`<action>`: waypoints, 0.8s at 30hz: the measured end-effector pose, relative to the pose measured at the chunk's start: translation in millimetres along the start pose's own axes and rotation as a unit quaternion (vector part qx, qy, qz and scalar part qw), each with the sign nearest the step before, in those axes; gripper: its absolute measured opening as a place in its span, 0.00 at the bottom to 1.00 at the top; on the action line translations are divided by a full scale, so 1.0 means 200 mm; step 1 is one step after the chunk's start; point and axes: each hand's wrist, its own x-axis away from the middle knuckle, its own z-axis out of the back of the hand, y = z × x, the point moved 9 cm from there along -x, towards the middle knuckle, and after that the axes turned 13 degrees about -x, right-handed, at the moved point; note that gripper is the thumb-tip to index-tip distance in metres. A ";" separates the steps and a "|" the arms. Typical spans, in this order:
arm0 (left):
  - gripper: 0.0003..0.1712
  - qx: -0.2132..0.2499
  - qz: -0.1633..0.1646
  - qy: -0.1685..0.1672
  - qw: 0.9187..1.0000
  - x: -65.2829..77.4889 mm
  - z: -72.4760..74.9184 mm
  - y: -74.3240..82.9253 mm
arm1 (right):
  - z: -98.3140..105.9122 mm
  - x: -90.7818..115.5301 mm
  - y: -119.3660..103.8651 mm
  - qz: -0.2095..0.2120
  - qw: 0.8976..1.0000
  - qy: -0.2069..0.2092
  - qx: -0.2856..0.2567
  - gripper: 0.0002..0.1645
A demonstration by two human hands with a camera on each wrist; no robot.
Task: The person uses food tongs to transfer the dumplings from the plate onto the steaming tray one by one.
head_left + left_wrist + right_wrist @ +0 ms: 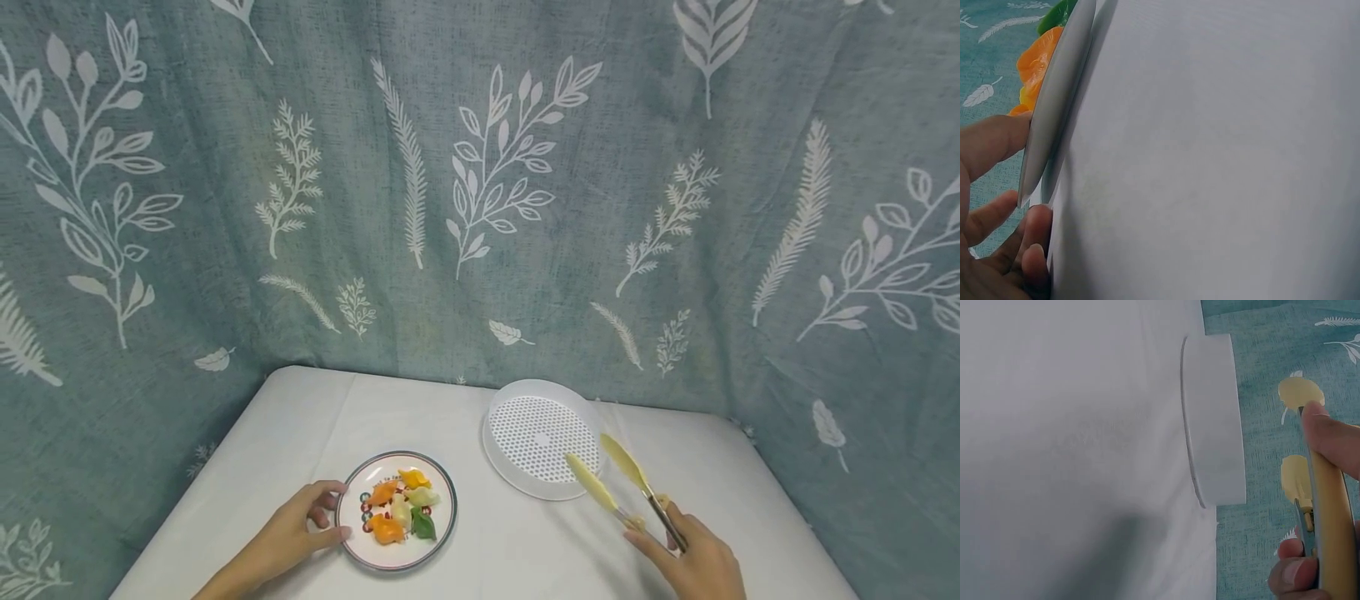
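Note:
At the left, a round white plate [443, 500] with a dark rim band holds several dumpling-shaped pieces, among them an orange dumpling [386, 528] and a green dumpling [423, 523]. My left hand [296, 527] holds the plate's left edge, thumb and forefinger spread along the rim; the other fingers curl low beside it in the left wrist view. My right hand [701, 554] grips a pair of tongs [630, 465] with metal arms and pale yellow tips. The tips stand apart, with nothing between them, and overlap the near right side of a white perforated round tray [504, 471] in the head view.
The tray stands near the back of the white-covered table [315, 425]. Behind and beside the table hangs a blue-green curtain [360, 208] with white leaf prints. In the right wrist view, the tray's side wall [1213, 419] shows near the table's edge.

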 end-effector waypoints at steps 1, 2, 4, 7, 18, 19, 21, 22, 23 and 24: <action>0.41 0.000 0.000 0.000 1.000 0.00 0.00 0.00 | 0.00 0.00 -0.01 0.003 1.000 0.001 -0.001 0.51; 0.41 0.001 0.001 0.000 1.000 0.00 0.00 0.00 | -0.01 0.00 -0.01 0.004 1.000 0.002 -0.002 0.51; 0.41 -0.002 0.001 0.001 1.000 0.00 0.00 0.00 | -0.02 0.00 -0.02 0.003 1.000 -0.003 -0.006 0.53; 0.41 -0.005 0.002 0.002 1.000 -0.01 -0.01 0.00 | -0.04 0.00 -0.03 0.004 1.000 -0.012 -0.010 0.54; 0.40 -0.004 -0.006 0.008 1.000 0.00 0.00 0.00 | -0.10 -0.02 -0.15 0.116 0.993 0.013 -0.011 0.19; 0.40 -0.004 -0.006 0.008 1.000 0.00 0.00 0.00 | -0.10 -0.02 -0.16 0.119 0.993 0.009 -0.012 0.19; 0.39 -0.002 -0.007 0.008 1.000 0.00 0.00 0.01 | -0.12 -0.03 -0.16 0.104 0.994 -0.008 -0.011 0.19; 0.39 -0.003 -0.008 0.010 1.000 0.00 0.01 0.01 | -0.13 -0.04 -0.16 0.094 0.995 -0.017 -0.012 0.18; 0.39 -0.002 -0.007 0.010 1.000 0.00 0.01 0.01 | -0.14 -0.04 -0.16 0.084 0.996 -0.026 -0.012 0.19; 0.39 -0.001 -0.007 0.009 1.000 0.00 0.01 0.01 | -0.15 -0.05 -0.16 0.076 0.996 -0.034 -0.013 0.19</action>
